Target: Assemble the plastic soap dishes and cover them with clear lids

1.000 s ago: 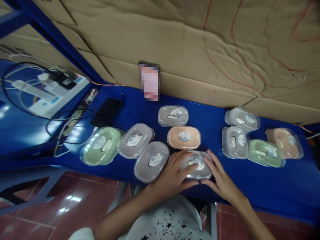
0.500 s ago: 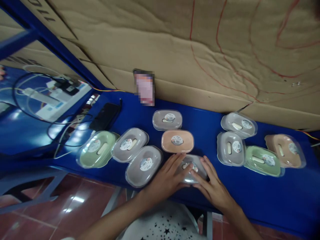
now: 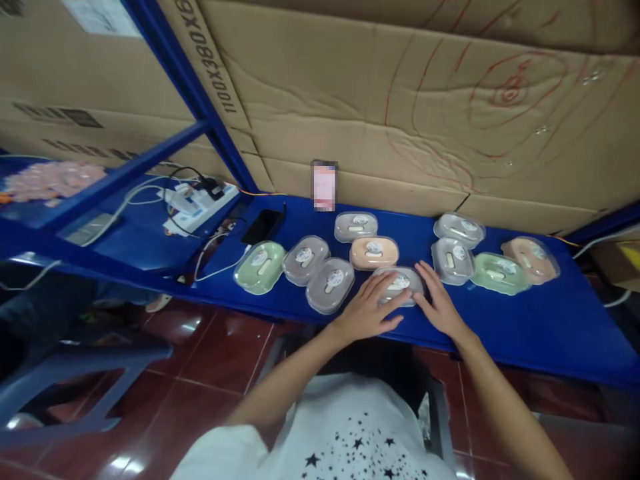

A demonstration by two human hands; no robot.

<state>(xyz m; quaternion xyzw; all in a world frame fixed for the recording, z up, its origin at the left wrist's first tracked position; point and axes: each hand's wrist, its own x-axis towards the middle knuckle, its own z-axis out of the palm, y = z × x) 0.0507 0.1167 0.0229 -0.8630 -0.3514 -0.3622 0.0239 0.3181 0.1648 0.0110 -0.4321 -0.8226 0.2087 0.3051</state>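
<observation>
A grey oval plastic box with a clear lid and a round sticker (image 3: pixel 414 288) lies near the front edge of the blue table, partly covered by my fingers. My left hand (image 3: pixel 367 312) rests across its left side, fingers stretched out over the lid. At the box's right end is my right hand (image 3: pixel 440 308), fingers spread and touching or very near its edge. Just behind it sits a peach box (image 3: pixel 363 257) of the same kind, and behind that a grey one (image 3: pixel 345 230). Two more grey boxes (image 3: pixel 325 298) and a green one (image 3: pixel 249 273) lie to the left.
On the right are two grey boxes (image 3: pixel 443 227), a green box (image 3: pixel 513 283) and a peach box (image 3: pixel 525 257). A pixelated phone (image 3: pixel 325 188) leans on the cardboard wall (image 3: pixel 310 87). A dark phone (image 3: pixel 261 227) and a power strip (image 3: pixel 195 212) lie leftward.
The camera view has shifted and widened, so the table shows smaller. My hands stay at the same grey box, with the fingers a little farther apart.
</observation>
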